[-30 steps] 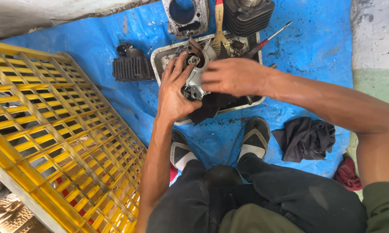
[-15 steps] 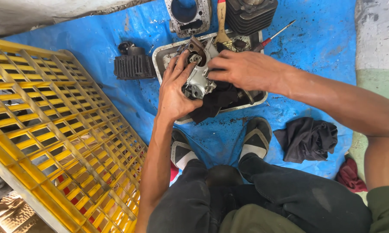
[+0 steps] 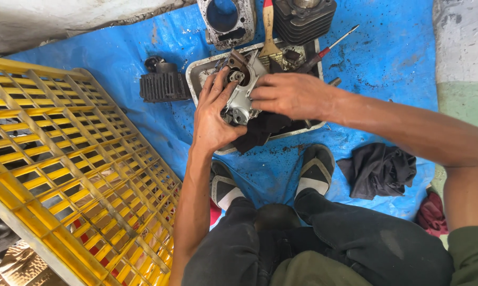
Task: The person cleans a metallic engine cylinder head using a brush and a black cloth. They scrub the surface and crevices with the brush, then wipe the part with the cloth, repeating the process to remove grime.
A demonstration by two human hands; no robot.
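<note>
Both hands are on the grey metal engine part (image 3: 241,98), right at the centre of the action: the left hand (image 3: 213,119) has its fingers spread wide and pressed flat along the part's 9 o'clock side, cupping it from below, while the right hand (image 3: 292,95) comes in from 3 o'clock, fingers curled and laid over the part's right edge, gripping it together with a dark rag (image 3: 260,130) that bunches out under the palm toward 6 o'clock. The engine part sits tilted inside a shallow metal tray (image 3: 196,74), its round openings facing up. In that tray, at 12 o'clock from the hands, a paintbrush (image 3: 269,37) with a pale wooden handle lies with its bristles down in the grime, and at 1 o'clock a screwdriver (image 3: 329,50) with a red handle leans across the tray's far corner. Beyond the tray at 12 o'clock stand a cylinder block (image 3: 225,21) with a wide open bore and, just beside it, a dark finned cylinder (image 3: 305,18). At 9 o'clock from the tray a black finned part (image 3: 163,85) rests on the blue tarp (image 3: 387,69) that lies under everything. Far out at 8 o'clock a yellow plastic crate (image 3: 64,175) lies flat. At 4 o'clock a crumpled black cloth (image 3: 379,169) sits on the tarp, and at 6 o'clock the person's two shoes (image 3: 315,172) are planted just beside the tray's near edge.
</note>
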